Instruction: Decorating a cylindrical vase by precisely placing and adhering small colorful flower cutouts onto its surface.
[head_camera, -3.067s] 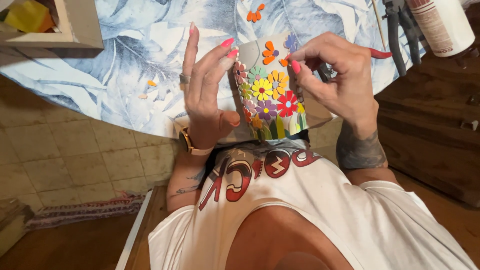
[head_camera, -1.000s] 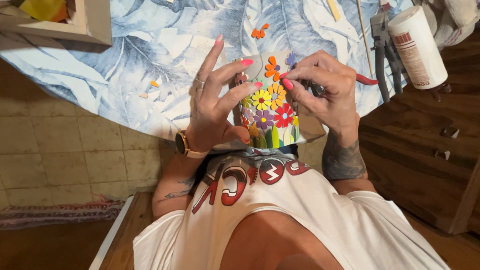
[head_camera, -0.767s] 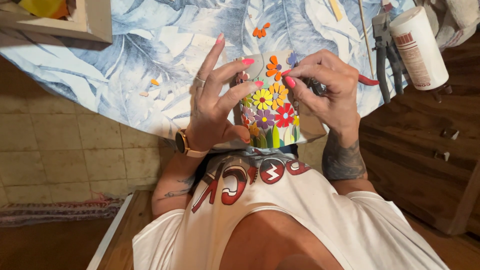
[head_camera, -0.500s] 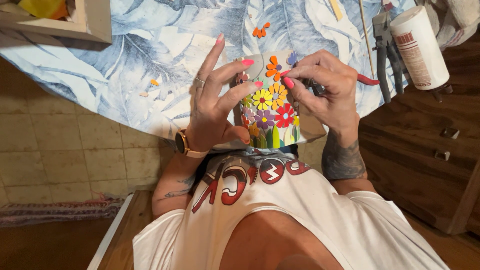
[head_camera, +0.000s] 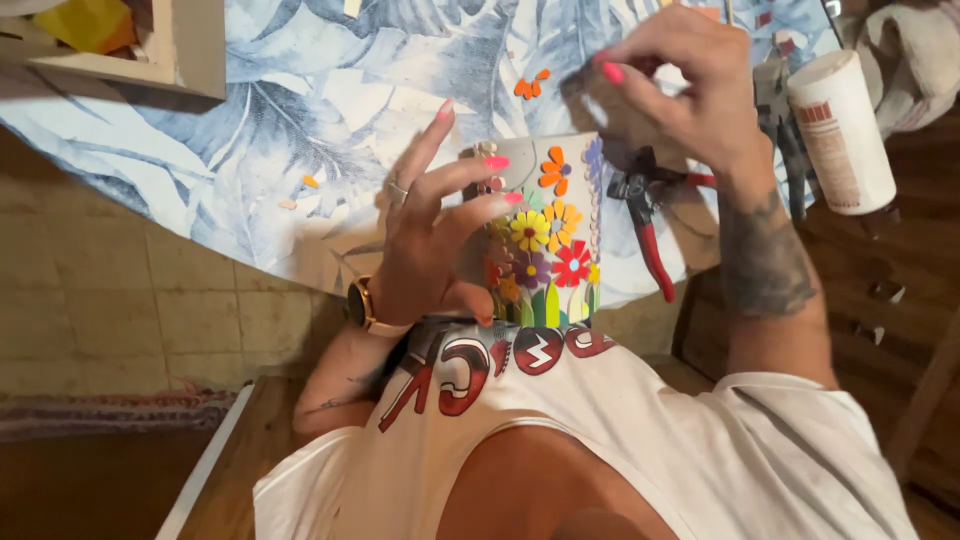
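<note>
Left hand (head_camera: 430, 250) clasping upright flower-mosaic pot (head_camera: 540, 240), right hand (head_camera: 690, 80) raised, fingertips pinched, contents indiscernible.

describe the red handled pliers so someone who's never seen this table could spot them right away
Start at the table covered in a blue and white leaf-print cloth. Near its edge the left hand holds a panel with colourful flowers; the pliers lie on the cloth just right of it, below the raised right hand. Their dark jaws and red handles set them apart from the white cylindrical bottle farther right.
</note>
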